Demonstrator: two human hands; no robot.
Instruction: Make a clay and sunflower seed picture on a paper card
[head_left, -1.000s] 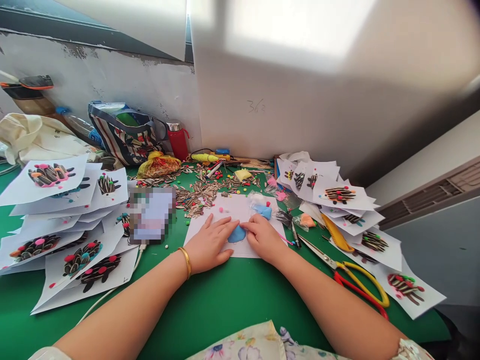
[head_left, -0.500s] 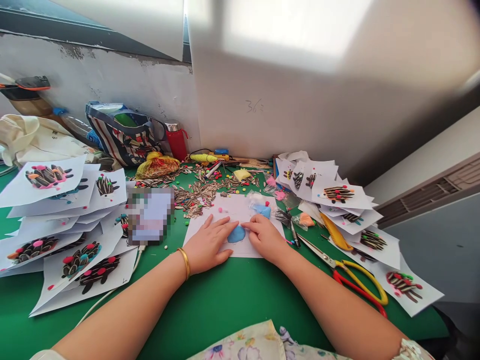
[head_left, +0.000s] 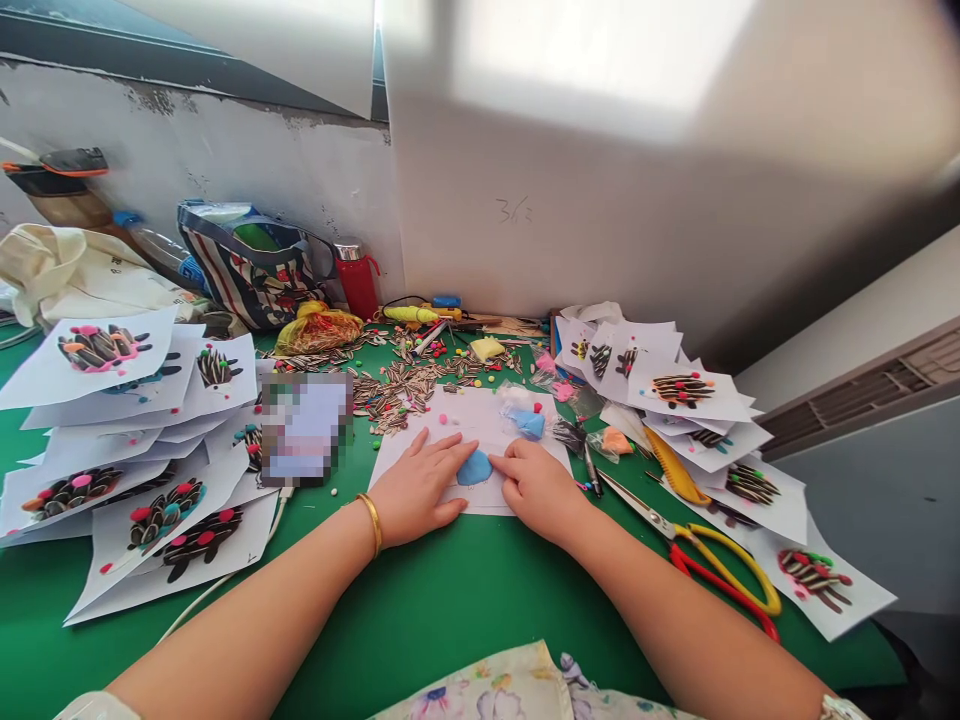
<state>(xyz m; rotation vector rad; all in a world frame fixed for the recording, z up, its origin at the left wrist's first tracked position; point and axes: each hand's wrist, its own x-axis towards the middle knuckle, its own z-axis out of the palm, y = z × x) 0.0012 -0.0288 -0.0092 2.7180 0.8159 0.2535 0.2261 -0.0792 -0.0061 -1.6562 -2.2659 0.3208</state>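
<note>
On a white sheet of paper [head_left: 491, 500] lies a flat patch of blue modelling clay [head_left: 475, 468]. My left hand [head_left: 424, 482], with a gold bangle at the wrist, is spread flat on the paper, its fingertips at the patch's left edge. From the other side, my right hand [head_left: 536, 485] points its index finger at the clay's right edge, touching it; its other fingers are curled and hold nothing visible. Just beyond my right hand, a lump of blue clay [head_left: 529, 424] sits in clear plastic on the sheet.
Loose sunflower seeds [head_left: 401, 390] and small pompoms cover the back of the green table [head_left: 450, 610]. Finished seed pictures are piled left [head_left: 150, 600] and right [head_left: 821, 580]. Scissors [head_left: 720, 560] lie right, near a black pen [head_left: 592, 470]. A phone [head_left: 307, 430] with cable lies left.
The view has shifted slightly. My right index finger stays at the clay's right edge, and my left hand remains flat on the paper.
</note>
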